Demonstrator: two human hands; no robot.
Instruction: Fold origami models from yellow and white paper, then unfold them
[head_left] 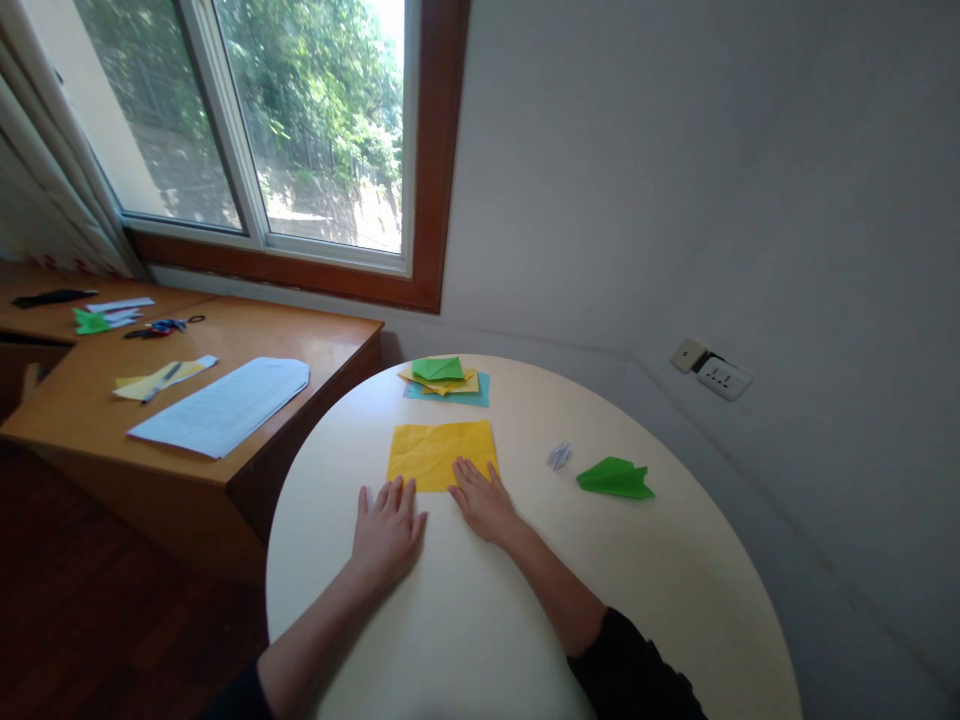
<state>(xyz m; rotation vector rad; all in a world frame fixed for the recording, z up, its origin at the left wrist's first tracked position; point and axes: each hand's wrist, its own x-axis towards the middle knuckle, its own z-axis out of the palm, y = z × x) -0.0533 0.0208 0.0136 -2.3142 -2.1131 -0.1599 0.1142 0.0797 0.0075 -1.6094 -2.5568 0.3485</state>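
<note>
A creased yellow sheet of paper (pixel 435 450) lies flat on the round white table (pixel 465 640). My right hand (pixel 480 498) rests open on its lower right part, fingers spread over the paper. At the lower left corner, the fingertips of my left hand (pixel 388 525) touch the sheet's near edge, and the rest of that hand lies flat on the tabletop with fingers apart. To the right are a small crumpled white paper piece (pixel 559 456) and a folded green paper plane (pixel 616 478).
Behind the sheet sits a stack of folded green, yellow and blue papers (pixel 442 372). A wooden desk (pixel 300 325) at the left holds white sheets (pixel 232 400), a pen (pixel 163 382) and scissors (pixel 169 326). A wall socket (pixel 724 377) is at the right.
</note>
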